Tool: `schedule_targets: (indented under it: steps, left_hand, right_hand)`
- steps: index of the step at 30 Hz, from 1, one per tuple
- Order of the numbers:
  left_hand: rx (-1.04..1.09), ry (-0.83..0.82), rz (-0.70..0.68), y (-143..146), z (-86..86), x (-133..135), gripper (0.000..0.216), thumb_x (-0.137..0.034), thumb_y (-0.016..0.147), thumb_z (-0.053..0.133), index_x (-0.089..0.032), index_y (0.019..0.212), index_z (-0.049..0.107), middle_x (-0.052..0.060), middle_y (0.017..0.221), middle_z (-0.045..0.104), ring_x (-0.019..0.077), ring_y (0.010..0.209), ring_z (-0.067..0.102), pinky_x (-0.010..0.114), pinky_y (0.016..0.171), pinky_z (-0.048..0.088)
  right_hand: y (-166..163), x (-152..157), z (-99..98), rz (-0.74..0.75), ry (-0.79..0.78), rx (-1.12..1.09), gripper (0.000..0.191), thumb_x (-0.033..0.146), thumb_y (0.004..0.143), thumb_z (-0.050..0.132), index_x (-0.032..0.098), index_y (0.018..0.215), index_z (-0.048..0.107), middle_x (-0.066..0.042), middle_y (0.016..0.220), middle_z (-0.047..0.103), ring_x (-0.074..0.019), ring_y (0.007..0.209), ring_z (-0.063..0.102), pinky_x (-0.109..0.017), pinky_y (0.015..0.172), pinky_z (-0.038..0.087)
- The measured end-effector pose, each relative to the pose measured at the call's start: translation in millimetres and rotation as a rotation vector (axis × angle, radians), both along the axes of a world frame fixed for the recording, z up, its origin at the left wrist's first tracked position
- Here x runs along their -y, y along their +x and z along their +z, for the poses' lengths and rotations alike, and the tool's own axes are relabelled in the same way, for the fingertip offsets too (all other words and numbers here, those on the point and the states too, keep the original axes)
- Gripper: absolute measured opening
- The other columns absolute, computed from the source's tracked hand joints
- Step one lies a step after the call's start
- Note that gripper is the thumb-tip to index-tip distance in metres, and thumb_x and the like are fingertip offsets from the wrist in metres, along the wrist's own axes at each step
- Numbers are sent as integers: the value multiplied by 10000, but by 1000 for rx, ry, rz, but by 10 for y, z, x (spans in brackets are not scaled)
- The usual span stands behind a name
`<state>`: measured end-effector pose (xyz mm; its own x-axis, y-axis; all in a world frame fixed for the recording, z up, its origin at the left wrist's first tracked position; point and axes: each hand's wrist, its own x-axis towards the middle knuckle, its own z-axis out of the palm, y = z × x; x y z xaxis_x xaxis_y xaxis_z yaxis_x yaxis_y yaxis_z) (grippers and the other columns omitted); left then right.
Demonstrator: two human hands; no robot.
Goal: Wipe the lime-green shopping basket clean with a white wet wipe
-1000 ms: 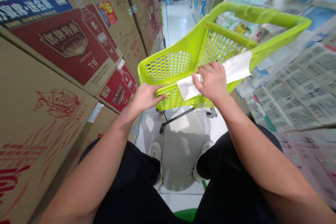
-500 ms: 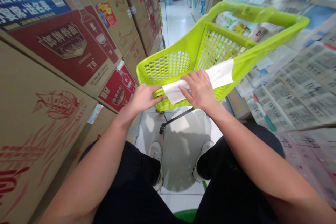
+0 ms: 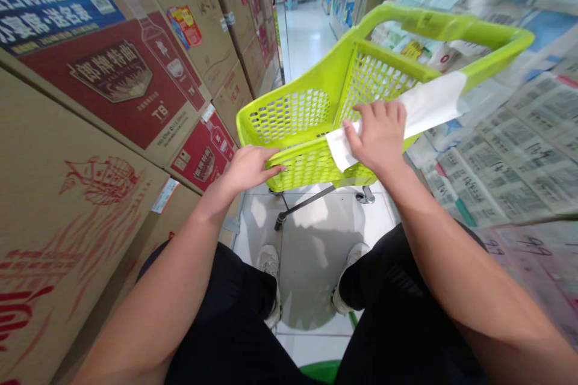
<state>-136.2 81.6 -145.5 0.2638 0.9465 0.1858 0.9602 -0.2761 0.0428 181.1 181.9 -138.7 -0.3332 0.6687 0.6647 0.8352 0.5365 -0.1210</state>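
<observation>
A lime-green plastic shopping cart (image 3: 289,108) stands across the aisle in front of me, its handle up at the right. My left hand (image 3: 253,167) grips the cart's near left corner, thumb outside and fingers over the rim. A white cloth (image 3: 431,105) is draped along the near side rim. My right hand (image 3: 380,135) is wrapped over that rim with the cloth under its fingers and palm. The cloth's far end reaches up toward the handle. Inside the cart, the part I can see is bare mesh.
Stacked cardboard cartons (image 3: 112,78) form a wall close on the left. At the right, packaged goods (image 3: 510,150) with handwritten prices fill a sloping display. Tiled floor (image 3: 311,252) lies between my shoes, and a green rounded edge (image 3: 320,370) shows beneath me.
My right hand has slid right and up along the cart's rim, carrying the white cloth toward the handle. The left hand keeps its hold on the corner.
</observation>
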Motion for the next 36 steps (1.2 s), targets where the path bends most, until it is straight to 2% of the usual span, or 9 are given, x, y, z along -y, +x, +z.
schedule_targets:
  steps: [4,8,11,16,19,25,29,32,36]
  left_hand:
    - [-8,-17,15,-5,22,4,390,-513,1006,655,-233,1222,821,99,999,853,344,974,810,372,759,497]
    - [20,-12,-20,-99,-2,-2,382,-485,992,671,-234,1240,818,101,1016,859,335,960,810,362,778,511]
    - [49,-1,-63,-179,-26,-14,434,-567,1035,605,-209,1155,819,113,975,847,320,909,801,356,762,519]
    - [56,-7,-76,-182,-28,-23,381,-554,1023,632,-211,1015,799,102,889,822,313,861,788,362,738,509]
    - [41,-5,-51,-123,-25,-15,368,-552,1029,631,-223,1017,796,88,884,820,305,853,785,358,731,496]
    - [-5,0,-12,-37,-26,4,410,-556,1047,598,-217,1135,811,100,968,839,329,924,796,372,755,487]
    - [21,-8,-15,-64,-20,7,374,-482,1016,650,-208,1202,824,112,979,845,345,936,801,387,777,492]
    - [66,-6,-44,-124,-18,2,365,-505,1019,656,-214,1157,829,108,975,846,326,907,798,379,774,497]
    - [65,-3,-43,-142,-21,1,367,-546,1019,658,-216,1023,819,102,906,828,311,861,786,368,752,506]
  right_hand:
    - [-495,490,-136,221,-49,100,656,667,1096,397,189,1462,659,-200,1341,669,-421,1297,534,-641,1195,349]
    - [-591,567,-138,289,-61,129,596,616,1126,353,221,1439,671,-169,1276,698,-381,1235,561,-584,1177,383]
    - [-365,321,-61,193,-54,97,604,597,1138,304,197,1343,707,-170,1212,697,-372,1206,574,-562,1153,397]
    - [136,-188,70,-89,24,-54,588,576,1127,297,205,1292,721,-212,1276,670,-428,1307,530,-674,1190,310]
    - [164,-238,47,-126,40,-83,566,567,1117,325,206,1278,730,-232,1325,658,-452,1345,505,-729,1193,277]
    - [-444,349,-207,123,2,32,567,628,1096,408,225,1379,690,-191,1342,670,-422,1320,534,-701,1225,307]
    - [-629,559,-228,269,-31,107,570,619,1104,413,227,1435,663,-173,1353,677,-393,1315,533,-621,1247,324]
    - [-424,373,-119,253,-59,126,568,587,1130,343,212,1326,722,-171,1261,694,-371,1230,566,-579,1177,394]
    - [26,-71,29,1,-4,3,555,537,1134,312,219,1211,760,-197,1274,685,-419,1289,552,-678,1176,352]
